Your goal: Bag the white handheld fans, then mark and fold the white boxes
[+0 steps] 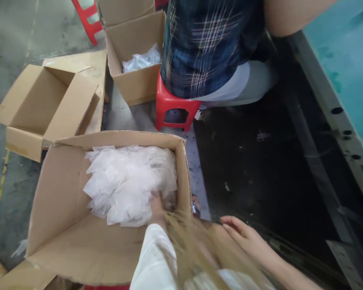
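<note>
My left hand (157,205), below a white sleeve, reaches into an open cardboard box (90,249). Its fingers look stretched out and touch a heap of clear plastic bags (127,181); the fingertips are partly lost among them, and I see no bag clearly gripped. The bags fill the far part of the box, crumpled and overlapping. To the right of the box, my right hand (242,233) is held in the air near my leg, its fingers loosely extended and apart, with nothing visible in it. Blurred strands of hair hide part of the box's near right corner.
A person in a plaid shirt (211,44) sits ahead on a red stool (177,104). Beside them stands a carton (139,84) with plastic bags. Another open carton (33,100) lies at left. A green-topped table (351,60) edges the right side.
</note>
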The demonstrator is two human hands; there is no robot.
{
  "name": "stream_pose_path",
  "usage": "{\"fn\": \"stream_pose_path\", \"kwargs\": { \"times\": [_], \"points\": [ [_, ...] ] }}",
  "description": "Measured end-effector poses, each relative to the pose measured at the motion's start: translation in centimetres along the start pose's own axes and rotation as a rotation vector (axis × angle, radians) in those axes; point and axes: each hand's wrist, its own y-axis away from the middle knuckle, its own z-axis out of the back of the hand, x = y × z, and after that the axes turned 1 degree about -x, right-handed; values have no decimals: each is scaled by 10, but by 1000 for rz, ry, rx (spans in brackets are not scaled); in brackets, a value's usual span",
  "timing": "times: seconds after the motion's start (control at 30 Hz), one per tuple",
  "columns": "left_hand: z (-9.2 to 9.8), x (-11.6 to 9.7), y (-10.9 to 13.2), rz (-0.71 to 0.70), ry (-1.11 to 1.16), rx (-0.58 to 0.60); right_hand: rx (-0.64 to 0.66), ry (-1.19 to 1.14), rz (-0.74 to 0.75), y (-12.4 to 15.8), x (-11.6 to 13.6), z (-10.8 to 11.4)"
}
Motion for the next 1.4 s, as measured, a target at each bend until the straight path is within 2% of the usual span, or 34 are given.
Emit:
{"fn": "stream_pose_path", "kwargs": {
  "times": [0.07,0.17,0.27,0.37,0.47,0.57,0.63,0.7,0.73,0.8,0.87,0.93,1.03,1.13,1.23,1.3,1.4],
  "points": [
    [25,6,1,19,61,-3,-3,39,6,4,10,5],
    [80,12,15,-2,209,15,54,64,53,16,27,9],
    [142,16,48,-19,387,11,130,28,106,32,47,11],
    [195,17,87,7,532,-58,175,2,141,49,74,13],
    [233,16,119,49,631,-172,288,-54,186,67,107,9],
    [254,11,143,75,685,-301,494,-179,146,80,144,-16],
    [258,4,154,72,706,-376,622,-250,95,81,172,-46],
    [255,-4,163,46,722,-421,619,-280,103,71,200,-81],
    [251,-8,166,26,729,-427,551,-286,133,61,214,-98],
    [240,-13,171,-26,743,-411,335,-220,186,36,241,-123],
    [230,-11,173,-84,755,-384,177,-84,168,8,260,-136],
    [222,-3,172,-119,763,-378,119,-2,120,-18,269,-136],
    [215,17,168,-83,782,-426,85,5,72,-42,267,-120],
    [211,35,168,-12,827,-467,50,-7,45,-50,264,-98],
    [205,41,172,24,926,-433,37,-13,72,-51,279,-84],
    [201,39,177,34,990,-409,46,-13,120,-49,299,-88],
    [199,35,183,56,1037,-419,108,-17,210,-42,340,-116]
  ]
}}
